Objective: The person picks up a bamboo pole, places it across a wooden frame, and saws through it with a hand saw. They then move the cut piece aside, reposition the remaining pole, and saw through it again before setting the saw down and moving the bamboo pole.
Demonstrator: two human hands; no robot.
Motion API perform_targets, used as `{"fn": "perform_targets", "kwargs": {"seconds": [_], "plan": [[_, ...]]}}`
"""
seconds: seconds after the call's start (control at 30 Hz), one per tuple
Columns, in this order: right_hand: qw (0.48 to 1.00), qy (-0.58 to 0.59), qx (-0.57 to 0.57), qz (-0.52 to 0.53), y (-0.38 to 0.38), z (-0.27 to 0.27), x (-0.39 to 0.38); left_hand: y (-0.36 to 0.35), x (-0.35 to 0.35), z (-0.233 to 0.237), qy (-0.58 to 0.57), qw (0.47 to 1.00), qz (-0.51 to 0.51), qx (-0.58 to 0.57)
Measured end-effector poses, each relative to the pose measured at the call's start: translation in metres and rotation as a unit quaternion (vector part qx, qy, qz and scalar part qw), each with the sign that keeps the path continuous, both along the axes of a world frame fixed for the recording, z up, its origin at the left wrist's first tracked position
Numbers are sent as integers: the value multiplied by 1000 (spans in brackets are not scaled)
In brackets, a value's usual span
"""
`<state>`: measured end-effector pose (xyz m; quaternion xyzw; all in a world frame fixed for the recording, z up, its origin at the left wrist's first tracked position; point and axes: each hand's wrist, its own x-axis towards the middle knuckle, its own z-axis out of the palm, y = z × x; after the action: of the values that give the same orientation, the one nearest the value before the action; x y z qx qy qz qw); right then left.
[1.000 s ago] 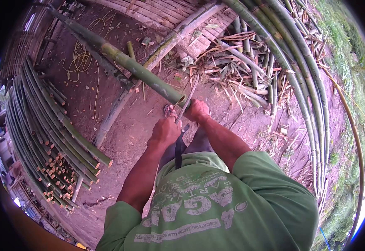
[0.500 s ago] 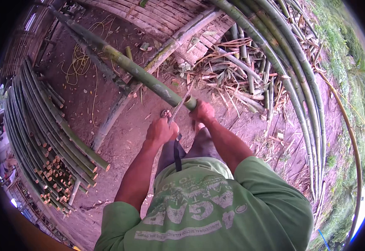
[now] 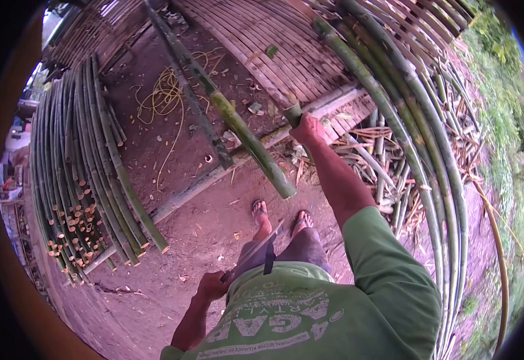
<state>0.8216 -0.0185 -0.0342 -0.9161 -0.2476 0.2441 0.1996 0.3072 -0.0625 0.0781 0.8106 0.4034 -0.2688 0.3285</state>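
Note:
My right hand [image 3: 308, 129] is raised at arm's length and closed around a short green bamboo piece [image 3: 293, 113] whose cut end sticks out above the fist. A long green bamboo pole [image 3: 247, 139] slants from the upper left down to its cut end just left of my right forearm; neither hand touches it. My left hand [image 3: 212, 285] is low by my hip, gripping the handle of a long knife [image 3: 254, 249] whose blade points up-right across my thigh. My sandalled feet [image 3: 262, 211] stand on bare earth below the pole's end.
A stack of cut bamboo poles [image 3: 84, 180] lies at the left, ends towards me. A woven bamboo panel [image 3: 256, 48] lies ahead, with yellow rope [image 3: 166, 96] on the dirt beside it. Long curved poles [image 3: 430, 156] and bamboo scraps [image 3: 382, 156] fill the right.
Both hands left the pole's end. My right hand rose forward holding a short bamboo piece. My left hand dropped to my hip with the knife. The view tilted up.

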Motion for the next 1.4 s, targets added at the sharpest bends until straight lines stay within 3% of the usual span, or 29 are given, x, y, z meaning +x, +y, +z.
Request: {"fn": "perform_targets", "kwargs": {"seconds": [0.07,0.1,0.13,0.2,0.23,0.3,0.37,0.47,0.57,0.6,0.63,0.73,0.8,0.9,1.03,1.4], "plan": [[998,16,31,42,25,-24,-15,-12,-12,19,50,998,39,-7],[992,-85,77,53,25,-30,-36,-19,-21,28,63,996,60,-5],[982,-105,144,56,15,-5,-60,-24,-30,34,72,994,84,-2],[952,-192,214,104,-3,-20,-101,-34,-51,33,72,988,136,5],[952,-180,210,130,-18,-13,-124,-39,-65,29,66,985,160,9],[983,-27,85,163,-41,-12,-158,-43,-82,23,52,976,212,9],[990,89,8,106,-37,-24,-157,-37,-91,19,43,974,224,11],[978,113,-66,162,-18,-15,-152,-18,-107,12,31,974,223,-9],[972,181,8,149,4,74,-217,14,-125,9,44,973,224,-28],[965,212,28,152,13,68,-245,24,-131,11,56,973,220,-36],[960,238,39,142,26,99,-277,32,-137,13,48,976,212,-29],[956,265,50,112,43,45,-363,52,-157,12,80,972,217,-47],[970,221,-1,105,43,13,-390,61,-179,4,75,978,194,-34],[977,178,-87,82,38,-22,-388,67,-206,-1,75,978,193,-30],[985,124,-73,100,34,-37,-386,71,-230,-4,83,967,239,-41],[977,92,-103,160,25,-51,-349,82,-236,-16,59,969,233,-62]]}}
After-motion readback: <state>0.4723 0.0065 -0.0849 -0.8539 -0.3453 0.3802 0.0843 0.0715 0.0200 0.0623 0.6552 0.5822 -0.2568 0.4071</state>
